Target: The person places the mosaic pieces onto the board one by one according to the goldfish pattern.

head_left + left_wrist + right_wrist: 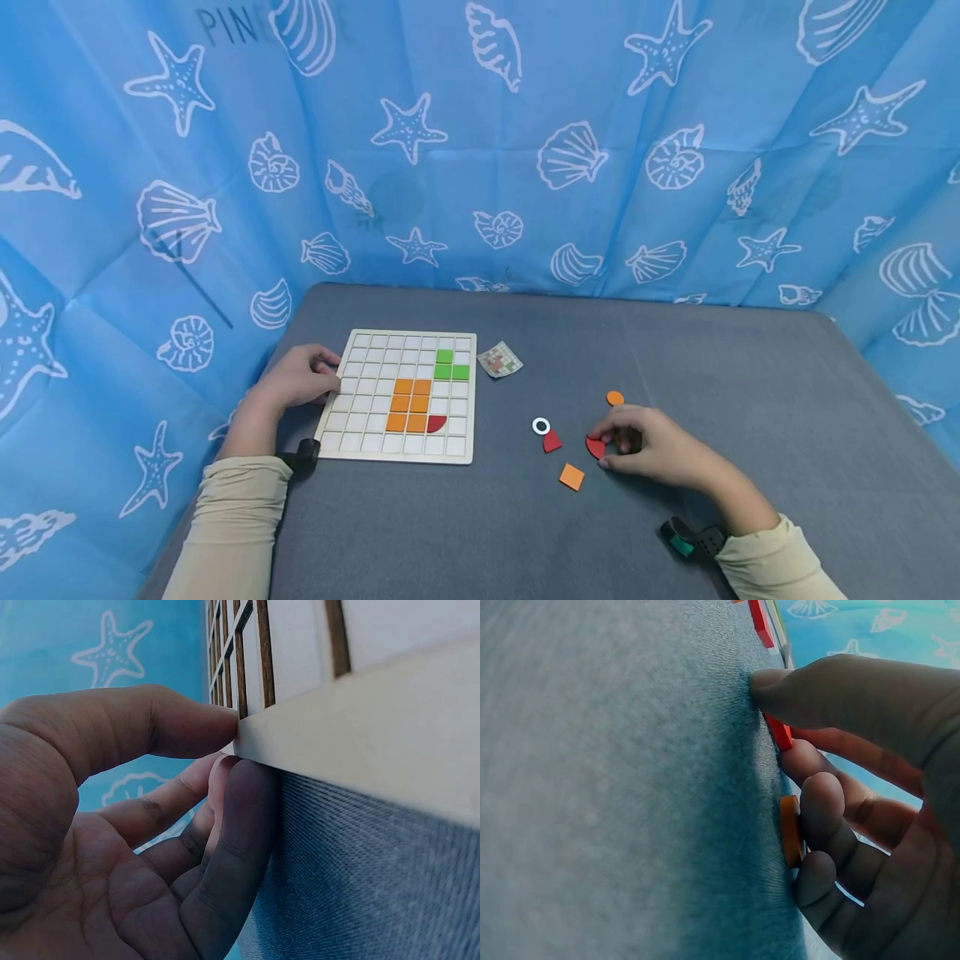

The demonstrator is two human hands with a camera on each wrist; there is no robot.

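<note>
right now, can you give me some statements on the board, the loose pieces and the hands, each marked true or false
1. The left hand grips the gridded board by its edge. True.
2. Three green squares lie on the gridded board. True.
3. The gridded board carries nothing orange. False: it carries six orange squares.
4. The right hand holds a red piece. True.
5. Nothing round lies loose. False: a white ring lies on the grey table.

Blue curtain [480, 92] with white starfish [409, 127] and seashells [572, 156], dark lettering [227, 27] at upper left, grey cloth-covered table [750, 375]
</note>
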